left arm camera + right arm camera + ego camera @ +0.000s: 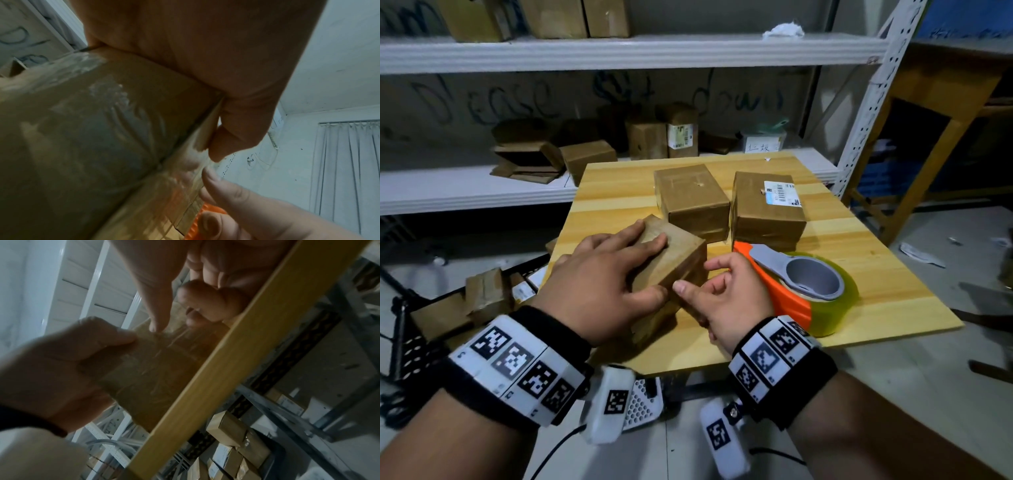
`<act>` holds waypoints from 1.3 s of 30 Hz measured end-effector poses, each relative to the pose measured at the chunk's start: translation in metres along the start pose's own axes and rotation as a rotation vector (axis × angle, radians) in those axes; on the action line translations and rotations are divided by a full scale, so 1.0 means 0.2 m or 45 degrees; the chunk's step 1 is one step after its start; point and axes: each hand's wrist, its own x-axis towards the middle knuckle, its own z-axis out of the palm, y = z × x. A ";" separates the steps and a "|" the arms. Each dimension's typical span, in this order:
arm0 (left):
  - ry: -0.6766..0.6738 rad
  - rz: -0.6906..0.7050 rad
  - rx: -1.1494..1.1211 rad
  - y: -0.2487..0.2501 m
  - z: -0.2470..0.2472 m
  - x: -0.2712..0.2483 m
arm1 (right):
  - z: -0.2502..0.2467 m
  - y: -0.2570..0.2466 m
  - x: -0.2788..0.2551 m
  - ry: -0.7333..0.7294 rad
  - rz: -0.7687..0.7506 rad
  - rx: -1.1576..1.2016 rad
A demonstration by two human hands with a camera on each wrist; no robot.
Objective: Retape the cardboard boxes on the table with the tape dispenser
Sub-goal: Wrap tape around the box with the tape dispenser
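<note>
Three cardboard boxes are sitting on the tabletop [859, 270], and one tape dispenser [801, 287] is lying beside them at my right. Two of the boxes are standing further back: the plain box [690, 195] and the labelled box [767, 209], close to each other but apart. The third, the near box [671, 260], is tilting up near the front edge, and I am working on this one.

My left hand [602, 274] is gripping the near box from above, the fingers lying across its top and the thumb pressing on the near side. My right hand [722, 294] is half curled, with the thumb and first finger meeting at the corner of the box; I cannot tell if they are pinching some tape there.

The near box is brown and is showing shiny, wrinkled clear tape over its sides. The tape dispenser is orange and grey, carrying a yellowish roll.
</note>
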 end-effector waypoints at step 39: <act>-0.009 -0.005 0.043 0.00 0.01 0.00 | -0.02 -0.09 -0.06 -0.012 -0.555 -0.790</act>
